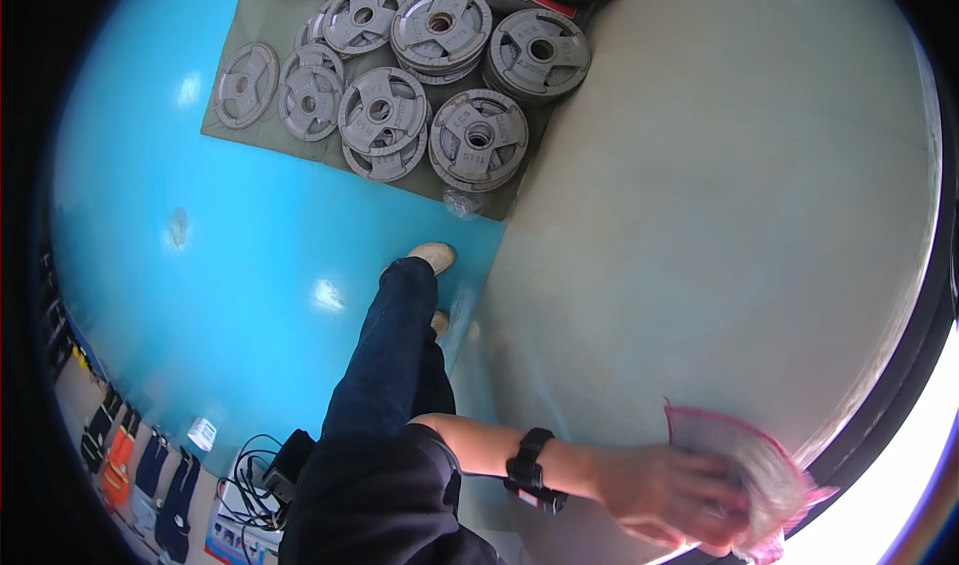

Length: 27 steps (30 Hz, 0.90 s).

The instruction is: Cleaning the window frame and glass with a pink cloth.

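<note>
My left hand point(670, 494) is at the lower right, its fingers closed on a thin pale cloth point(764, 482) with a pink edging. Hand and cloth are blurred. They lie over the upper part of the beige wall point(697, 190), close to the dark window frame point(846, 445); whether the cloth touches either one cannot be told. A black band with a small device point(530, 460) is strapped round my left wrist. My right hand is out of view.
Several grey metal weight plates point(382, 112) lie, partly stacked, on a dark green mat point(255, 14) along the wall. Crumpled clear plastic point(463, 201) rests by the mat's edge. Black cables point(251, 490) and a small white container point(202, 434) are on the blue floor side point(247, 265).
</note>
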{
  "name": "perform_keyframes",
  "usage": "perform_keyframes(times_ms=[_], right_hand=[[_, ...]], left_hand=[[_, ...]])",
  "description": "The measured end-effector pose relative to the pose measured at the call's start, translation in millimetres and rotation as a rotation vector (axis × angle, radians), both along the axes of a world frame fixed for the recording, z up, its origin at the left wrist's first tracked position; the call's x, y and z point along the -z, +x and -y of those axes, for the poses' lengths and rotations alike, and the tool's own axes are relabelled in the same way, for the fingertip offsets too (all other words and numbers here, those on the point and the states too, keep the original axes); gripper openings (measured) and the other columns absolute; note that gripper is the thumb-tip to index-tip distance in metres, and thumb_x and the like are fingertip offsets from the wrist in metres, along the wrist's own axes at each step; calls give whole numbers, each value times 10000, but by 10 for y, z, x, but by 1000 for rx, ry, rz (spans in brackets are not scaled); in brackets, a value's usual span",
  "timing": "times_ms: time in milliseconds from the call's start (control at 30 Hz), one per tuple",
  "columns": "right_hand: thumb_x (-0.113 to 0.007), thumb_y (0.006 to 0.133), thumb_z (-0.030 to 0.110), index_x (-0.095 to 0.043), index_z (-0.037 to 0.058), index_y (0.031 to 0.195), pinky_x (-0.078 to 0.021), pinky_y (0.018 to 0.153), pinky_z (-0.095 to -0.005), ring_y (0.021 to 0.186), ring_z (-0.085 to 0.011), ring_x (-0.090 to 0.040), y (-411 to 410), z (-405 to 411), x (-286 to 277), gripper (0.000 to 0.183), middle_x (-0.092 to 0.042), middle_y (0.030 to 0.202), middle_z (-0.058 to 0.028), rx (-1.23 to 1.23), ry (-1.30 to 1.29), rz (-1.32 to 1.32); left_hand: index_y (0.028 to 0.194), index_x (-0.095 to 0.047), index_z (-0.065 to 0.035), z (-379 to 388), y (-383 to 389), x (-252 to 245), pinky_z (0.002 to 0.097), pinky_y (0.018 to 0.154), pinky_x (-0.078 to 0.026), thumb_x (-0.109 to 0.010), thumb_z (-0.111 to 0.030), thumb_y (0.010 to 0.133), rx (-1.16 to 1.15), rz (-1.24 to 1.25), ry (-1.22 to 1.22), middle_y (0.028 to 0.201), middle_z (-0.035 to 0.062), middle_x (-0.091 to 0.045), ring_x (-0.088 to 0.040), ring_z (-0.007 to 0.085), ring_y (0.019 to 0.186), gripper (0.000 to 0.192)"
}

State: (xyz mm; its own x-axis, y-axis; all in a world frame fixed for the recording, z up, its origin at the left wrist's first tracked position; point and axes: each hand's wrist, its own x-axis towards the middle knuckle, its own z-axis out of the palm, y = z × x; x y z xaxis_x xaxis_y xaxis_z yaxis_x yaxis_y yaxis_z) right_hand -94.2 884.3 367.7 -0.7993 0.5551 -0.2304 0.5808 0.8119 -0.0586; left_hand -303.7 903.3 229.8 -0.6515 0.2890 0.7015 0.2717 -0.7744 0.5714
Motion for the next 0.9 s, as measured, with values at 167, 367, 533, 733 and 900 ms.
perform_keyframes(times_ms=[167,367,533,733,900], right_hand=[[-367,893,565,-62,88,1453,-164,1083,-556,1367,-412,-153,-18,-38,-46,797,-94,1487,-252,-1,25,36],[-351,893,575,-45,80,1451,-163,1089,-541,1367,-406,-158,-26,-37,4,806,-96,1487,-251,1,22,49],[-337,892,582,-31,73,1449,-162,1093,-528,1367,-402,-162,-10,-77,36,814,-98,1487,-250,2,35,48],[-320,892,592,-14,65,1446,-161,1099,-513,1368,-397,-167,-42,-82,-1,823,-100,1487,-249,-1,33,44],[-306,892,600,0,59,1444,-160,1104,-500,1368,-393,-172,-52,-51,-61,831,-102,1487,-248,-12,29,66]], left_hand=[[1450,-177,-52,-124,-442,1000,505,1111,-79,-457,-222,906,-340,524,-638,1502,170,-169,-145,342,1392,635],[1337,-376,34,-85,-153,2805,361,1093,-215,-413,-181,892,-351,1297,-994,1398,227,-362,-296,335,1331,496],[1317,-396,34,-68,79,2737,350,1080,-240,-397,-118,884,-290,1425,-888,1349,202,-430,-367,320,1285,459],[1311,-455,-114,169,510,412,563,1101,-119,-526,-84,829,-282,685,-666,1407,118,-364,-257,322,1357,488],[1270,-509,-161,418,833,-32,576,1098,-150,-584,-132,777,-111,182,-211,1335,52,-448,-342,319,1307,500]])
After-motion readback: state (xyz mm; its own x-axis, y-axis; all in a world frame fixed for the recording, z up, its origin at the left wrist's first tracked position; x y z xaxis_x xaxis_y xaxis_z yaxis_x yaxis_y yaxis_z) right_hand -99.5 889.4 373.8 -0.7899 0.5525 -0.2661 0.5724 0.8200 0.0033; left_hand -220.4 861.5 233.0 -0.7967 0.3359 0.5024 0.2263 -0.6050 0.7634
